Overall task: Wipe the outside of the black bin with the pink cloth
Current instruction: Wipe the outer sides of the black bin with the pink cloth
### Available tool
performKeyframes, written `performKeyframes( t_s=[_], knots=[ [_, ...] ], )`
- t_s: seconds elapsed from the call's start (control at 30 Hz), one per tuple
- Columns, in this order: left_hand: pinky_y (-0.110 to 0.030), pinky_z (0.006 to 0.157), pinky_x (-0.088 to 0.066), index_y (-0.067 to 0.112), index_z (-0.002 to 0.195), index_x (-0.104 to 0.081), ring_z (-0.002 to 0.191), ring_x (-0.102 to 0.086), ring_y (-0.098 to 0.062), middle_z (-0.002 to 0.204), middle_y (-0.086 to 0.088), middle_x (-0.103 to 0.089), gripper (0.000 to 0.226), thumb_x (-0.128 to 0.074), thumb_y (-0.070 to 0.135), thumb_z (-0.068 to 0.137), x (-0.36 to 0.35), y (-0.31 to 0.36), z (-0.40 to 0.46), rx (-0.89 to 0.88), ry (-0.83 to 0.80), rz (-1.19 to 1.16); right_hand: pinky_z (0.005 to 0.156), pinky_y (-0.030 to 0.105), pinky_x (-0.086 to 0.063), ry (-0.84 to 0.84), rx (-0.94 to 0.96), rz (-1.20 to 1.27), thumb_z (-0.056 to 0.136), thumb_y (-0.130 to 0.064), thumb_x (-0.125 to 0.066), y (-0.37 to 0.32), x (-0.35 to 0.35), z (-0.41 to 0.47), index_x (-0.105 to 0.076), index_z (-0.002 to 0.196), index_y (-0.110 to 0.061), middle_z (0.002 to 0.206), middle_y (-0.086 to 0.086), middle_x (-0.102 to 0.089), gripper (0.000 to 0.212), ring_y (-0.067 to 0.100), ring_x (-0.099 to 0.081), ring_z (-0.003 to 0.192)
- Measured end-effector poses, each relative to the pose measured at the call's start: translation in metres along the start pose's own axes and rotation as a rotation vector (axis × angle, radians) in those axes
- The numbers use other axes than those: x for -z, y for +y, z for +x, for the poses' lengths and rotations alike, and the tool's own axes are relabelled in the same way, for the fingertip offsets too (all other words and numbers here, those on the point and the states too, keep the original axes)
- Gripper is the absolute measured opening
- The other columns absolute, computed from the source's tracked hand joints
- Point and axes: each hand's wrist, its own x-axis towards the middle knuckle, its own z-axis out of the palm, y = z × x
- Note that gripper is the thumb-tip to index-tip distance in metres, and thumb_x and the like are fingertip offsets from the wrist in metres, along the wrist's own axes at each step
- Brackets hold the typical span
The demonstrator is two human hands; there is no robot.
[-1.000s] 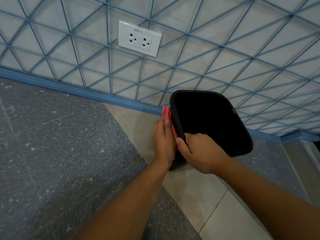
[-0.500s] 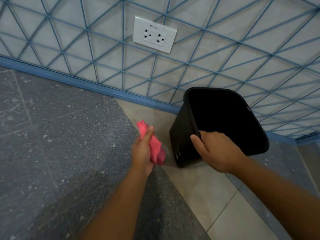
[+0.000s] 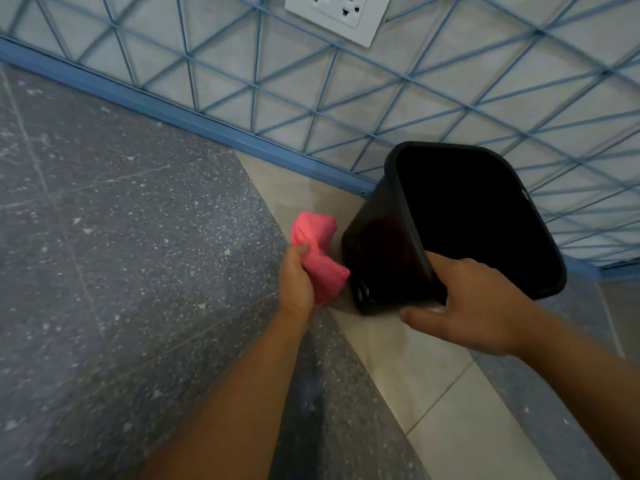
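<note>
The black bin [image 3: 381, 251] stands on the floor near the wall, tilted so its open mouth faces up and toward me. My right hand [image 3: 474, 303] grips its near rim, fingers inside and thumb stretched along the outside below. My left hand [image 3: 294, 282] holds the bunched pink cloth [image 3: 317, 254] just left of the bin's side wall; the cloth's lower corner nearly meets the bin, and I cannot tell whether it touches.
A tiled wall with blue diagonal lines [image 3: 346, 109] and a blue skirting strip [image 3: 194, 116] runs behind the bin. A white double socket [image 3: 337, 12] sits high on the wall. Dark speckled floor [image 3: 121, 271] lies left, pale tiles [image 3: 433, 393] under the bin.
My left hand pulled the cloth off the bin's side, then came back close to it. The bin tilted further under my right hand, and my view dropped lower.
</note>
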Motion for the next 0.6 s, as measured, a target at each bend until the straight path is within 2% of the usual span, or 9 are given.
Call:
performKeyframes(
  t_s=[0.1,0.17,0.2,0.23,0.27,0.33,0.43,0.53,0.6],
  knots=[
    [-0.032,0.068,-0.054,0.009,0.086,-0.067,0.058,-0.066,-0.016,0.061,-0.002,-0.073,0.022,-0.054,0.026,0.090,0.003,0.003,-0.009,-0.012,-0.034,0.018,0.061,0.028,-0.049,0.061,-0.017,-0.058,0.081,-0.066,-0.045,-0.003,-0.002,0.000,-0.056,0.116,-0.030,0.076,-0.013,-0.062,0.051,0.006,-0.059,0.066],
    [-0.031,0.073,-0.057,0.007,0.094,-0.070,0.069,-0.070,-0.018,0.071,-0.003,-0.077,0.029,-0.055,0.030,0.085,0.000,-0.006,-0.013,-0.005,-0.094,0.002,0.051,0.024,-0.040,0.092,-0.053,-0.066,0.089,-0.060,-0.037,-0.006,-0.006,0.003,-0.055,0.104,-0.028,0.062,-0.011,-0.053,0.039,0.004,-0.052,0.056],
    [-0.031,0.084,-0.058,0.006,0.106,-0.072,0.085,-0.074,-0.019,0.086,-0.004,-0.082,0.037,-0.054,0.035,0.090,-0.004,-0.015,-0.015,-0.013,-0.140,-0.004,0.050,0.024,-0.037,0.105,-0.051,-0.077,0.091,-0.057,-0.036,-0.008,-0.007,0.005,-0.053,0.098,-0.028,0.059,-0.011,-0.049,0.034,0.004,-0.049,0.053],
    [-0.032,0.101,-0.057,0.007,0.125,-0.069,0.108,-0.074,-0.020,0.112,-0.004,-0.082,0.048,-0.049,0.043,0.100,-0.009,-0.025,-0.017,-0.017,-0.208,0.010,0.050,0.025,-0.038,0.116,-0.045,-0.084,0.093,-0.054,-0.036,-0.010,-0.008,0.007,-0.053,0.093,-0.026,0.057,-0.010,-0.049,0.033,0.005,-0.049,0.052],
    [-0.036,0.116,-0.049,0.011,0.143,-0.062,0.132,-0.067,-0.020,0.138,-0.003,-0.073,0.060,-0.040,0.054,0.107,-0.016,-0.038,-0.015,-0.032,-0.270,0.051,0.051,0.028,-0.041,0.125,-0.043,-0.085,0.094,-0.052,-0.037,-0.012,-0.008,0.009,-0.053,0.089,-0.023,0.058,-0.008,-0.051,0.033,0.008,-0.052,0.052],
    [-0.045,0.127,-0.038,0.024,0.157,-0.051,0.150,-0.052,-0.022,0.160,-0.004,-0.057,0.085,-0.040,0.081,0.096,-0.025,-0.062,-0.015,-0.064,-0.325,0.139,0.053,0.034,-0.046,0.140,-0.054,-0.070,0.096,-0.047,-0.039,-0.015,-0.008,0.012,-0.054,0.082,-0.021,0.060,-0.002,-0.057,0.033,0.016,-0.057,0.054],
    [-0.053,0.131,-0.029,0.039,0.165,-0.035,0.159,-0.038,-0.019,0.173,0.003,-0.037,0.122,-0.041,0.109,0.065,-0.037,-0.084,-0.013,-0.078,-0.190,0.301,0.055,0.037,-0.050,0.137,-0.063,-0.042,0.097,-0.042,-0.041,-0.016,-0.009,0.014,-0.054,0.078,-0.019,0.061,0.002,-0.059,0.032,0.019,-0.059,0.055],
    [-0.054,0.134,-0.015,0.053,0.160,-0.037,0.164,-0.024,-0.014,0.175,0.013,-0.032,0.109,-0.027,0.111,0.068,-0.045,-0.086,-0.003,-0.103,-0.159,0.232,0.055,0.036,-0.049,0.110,-0.046,-0.023,0.097,-0.039,-0.042,-0.014,-0.009,0.015,-0.051,0.075,-0.020,0.060,0.000,-0.057,0.031,0.017,-0.058,0.054],
    [-0.056,0.135,-0.011,0.057,0.159,-0.035,0.166,-0.021,-0.016,0.176,0.013,-0.028,0.113,-0.022,0.115,0.063,-0.045,-0.080,0.000,-0.081,-0.188,0.256,0.052,0.032,-0.045,0.109,-0.043,-0.023,0.097,-0.038,-0.043,-0.015,-0.009,0.016,-0.048,0.072,-0.021,0.058,-0.002,-0.054,0.030,0.016,-0.056,0.053]
  ],
)
